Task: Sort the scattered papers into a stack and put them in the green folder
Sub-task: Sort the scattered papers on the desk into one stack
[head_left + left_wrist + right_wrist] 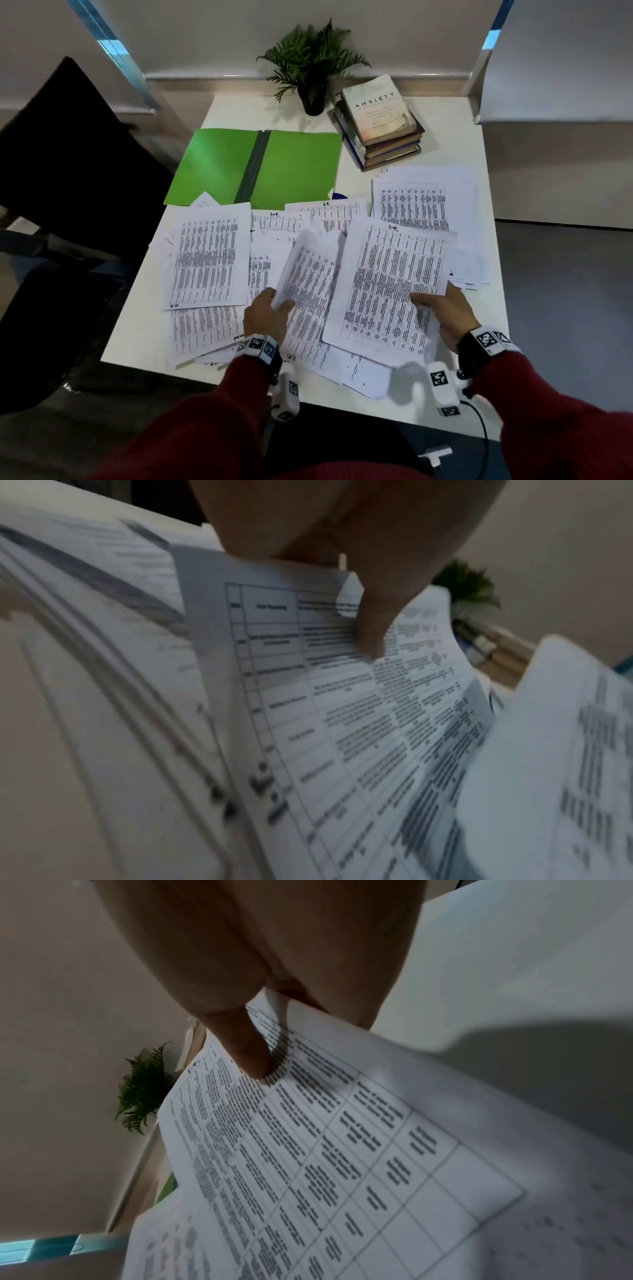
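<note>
left hand [265, 313] pinched curled white printed sheet [308, 274] | right hand [445, 308] pinched flat printed sheet [390, 284] | paper light, floppy, likely slippery; hold edges

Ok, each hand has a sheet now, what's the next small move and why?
Probably lay the right hand's sheet onto the left hand's sheet and square the edges. Both are pinched and lifted side by side, other papers lie scattered, and the open folder holds no stack.
</note>
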Motion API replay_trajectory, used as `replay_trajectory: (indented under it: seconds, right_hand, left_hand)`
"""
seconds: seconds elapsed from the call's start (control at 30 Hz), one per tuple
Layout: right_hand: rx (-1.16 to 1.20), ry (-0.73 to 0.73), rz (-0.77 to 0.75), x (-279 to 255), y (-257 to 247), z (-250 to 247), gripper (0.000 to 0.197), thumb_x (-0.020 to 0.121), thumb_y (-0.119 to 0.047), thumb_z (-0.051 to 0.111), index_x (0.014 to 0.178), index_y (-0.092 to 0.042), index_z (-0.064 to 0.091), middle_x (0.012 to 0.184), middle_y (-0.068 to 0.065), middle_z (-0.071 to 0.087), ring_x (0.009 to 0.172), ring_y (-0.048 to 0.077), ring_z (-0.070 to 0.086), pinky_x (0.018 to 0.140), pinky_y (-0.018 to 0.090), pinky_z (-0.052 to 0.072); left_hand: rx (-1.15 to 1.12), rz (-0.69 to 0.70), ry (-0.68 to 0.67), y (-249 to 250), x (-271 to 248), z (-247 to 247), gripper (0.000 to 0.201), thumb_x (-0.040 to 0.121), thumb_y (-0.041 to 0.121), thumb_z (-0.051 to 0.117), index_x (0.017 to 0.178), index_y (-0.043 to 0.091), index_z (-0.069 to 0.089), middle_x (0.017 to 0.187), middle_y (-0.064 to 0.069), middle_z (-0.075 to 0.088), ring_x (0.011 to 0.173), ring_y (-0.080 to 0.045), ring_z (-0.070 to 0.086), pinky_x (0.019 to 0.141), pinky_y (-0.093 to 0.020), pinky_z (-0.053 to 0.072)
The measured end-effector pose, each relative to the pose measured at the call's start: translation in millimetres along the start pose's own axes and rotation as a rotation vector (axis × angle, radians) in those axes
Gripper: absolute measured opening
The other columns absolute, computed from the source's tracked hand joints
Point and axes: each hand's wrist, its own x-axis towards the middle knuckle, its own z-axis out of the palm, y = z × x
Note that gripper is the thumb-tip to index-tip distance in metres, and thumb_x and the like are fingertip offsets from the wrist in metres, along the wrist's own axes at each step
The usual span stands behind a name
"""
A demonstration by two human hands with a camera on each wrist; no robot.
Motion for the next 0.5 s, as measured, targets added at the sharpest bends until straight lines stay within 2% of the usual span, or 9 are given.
replay_trajectory:
  seconds: [0.03, 0.1, 0.13, 0.17, 0.2, 0.27, 0.37, 0.43, 0.5]
  right_hand:
    - [-0.001, 0.000, 0.001, 0.7, 1.1, 3.1, 0.049, 0.083, 0.007, 0.075, 0.130, -0.005, 0.065, 0.123, 0.008, 0.073, 0.112, 0.025, 0.069, 0.109, 0.047, 0.048]
    - [0.009, -0.017, 0.007, 1.2, 2.6, 10.4, 0.049, 0.082, 0.006, 0.076, 0.128, -0.006, 0.065, 0.122, 0.006, 0.074, 0.113, 0.026, 0.069, 0.110, 0.048, 0.046]
    - [0.013, -0.028, 0.008, 0.0, 0.8, 17.0, 0.049, 0.082, 0.007, 0.075, 0.128, -0.007, 0.064, 0.124, 0.005, 0.073, 0.115, 0.025, 0.068, 0.111, 0.046, 0.045]
    - [0.017, -0.036, 0.011, -0.8, -0.1, 23.6, 0.050, 0.083, 0.009, 0.073, 0.128, -0.008, 0.062, 0.126, 0.003, 0.071, 0.116, 0.025, 0.066, 0.111, 0.044, 0.044]
    - [0.010, -0.045, 0.019, -0.5, -0.7, 31.1, 0.050, 0.084, 0.010, 0.072, 0.128, -0.011, 0.060, 0.126, 0.002, 0.069, 0.116, 0.025, 0.064, 0.109, 0.042, 0.044]
    - [-0.046, -0.080, 0.026, -1.9, -1.8, 47.1, 0.052, 0.085, 0.008, 0.070, 0.131, -0.015, 0.058, 0.125, 0.004, 0.069, 0.114, 0.027, 0.064, 0.105, 0.042, 0.046]
    - [-0.135, -0.106, 0.026, -6.6, -4.5, 75.2, 0.054, 0.088, 0.006, 0.066, 0.136, -0.016, 0.057, 0.127, 0.003, 0.067, 0.111, 0.027, 0.063, 0.100, 0.039, 0.047]
    - [-0.171, -0.115, 0.033, -8.9, -5.2, 93.5, 0.046, 0.092, 0.003, 0.065, 0.132, -0.018, 0.056, 0.119, 0.001, 0.067, 0.101, 0.021, 0.063, 0.092, 0.032, 0.046]
    - [-0.227, -0.127, 0.035, -7.9, -3.1, 114.5, 0.038, 0.094, -0.007, 0.066, 0.130, -0.014, 0.059, 0.115, 0.003, 0.070, 0.097, 0.022, 0.066, 0.085, 0.031, 0.050]
  left_hand:
    - [-0.056, 0.018, 0.028, -0.7, 3.3, -11.7, 0.029, 0.090, 0.038, 0.077, 0.105, 0.014, 0.069, 0.094, -0.003, 0.072, 0.085, -0.027, 0.068, 0.083, -0.039, 0.059]
    - [-0.122, 0.062, 0.063, -3.9, 12.2, -37.8, 0.021, 0.091, 0.034, 0.076, 0.098, 0.015, 0.071, 0.080, -0.001, 0.069, 0.078, -0.026, 0.065, 0.065, -0.027, 0.049]
    - [-0.145, 0.075, 0.086, -9.9, 20.4, -54.1, 0.020, 0.091, 0.033, 0.076, 0.093, 0.014, 0.071, 0.074, -0.001, 0.067, 0.074, -0.027, 0.064, 0.059, -0.025, 0.043]
    - [-0.174, 0.096, 0.118, -12.9, 25.8, -69.8, 0.022, 0.091, 0.034, 0.075, 0.095, 0.013, 0.071, 0.075, -0.003, 0.068, 0.075, -0.028, 0.065, 0.059, -0.025, 0.042]
    - [-0.206, 0.112, 0.161, -15.7, 31.5, -87.4, 0.026, 0.092, 0.036, 0.074, 0.101, 0.012, 0.073, 0.083, -0.007, 0.072, 0.080, -0.031, 0.068, 0.063, -0.028, 0.046]
    - [-0.272, 0.139, 0.255, -21.8, 39.2, -119.0, 0.038, 0.092, 0.043, 0.072, 0.111, 0.010, 0.073, 0.097, -0.016, 0.075, 0.090, -0.038, 0.071, 0.075, -0.041, 0.058]
    - [-0.398, 0.161, 0.325, -24.5, 41.5, -155.5, 0.039, 0.089, 0.051, 0.072, 0.096, 0.012, 0.070, 0.090, -0.017, 0.074, 0.087, -0.039, 0.072, 0.078, -0.052, 0.059]
    - [-0.469, 0.193, 0.280, -15.8, 36.7, -166.4, 0.037, 0.090, 0.052, 0.073, 0.096, 0.015, 0.070, 0.090, -0.007, 0.076, 0.089, -0.031, 0.073, 0.082, -0.050, 0.059]
    - [-0.482, 0.204, 0.175, -6.6, 33.8, -160.8, 0.028, 0.094, 0.040, 0.073, 0.103, 0.014, 0.073, 0.088, 0.002, 0.075, 0.083, -0.018, 0.072, 0.081, -0.039, 0.060]
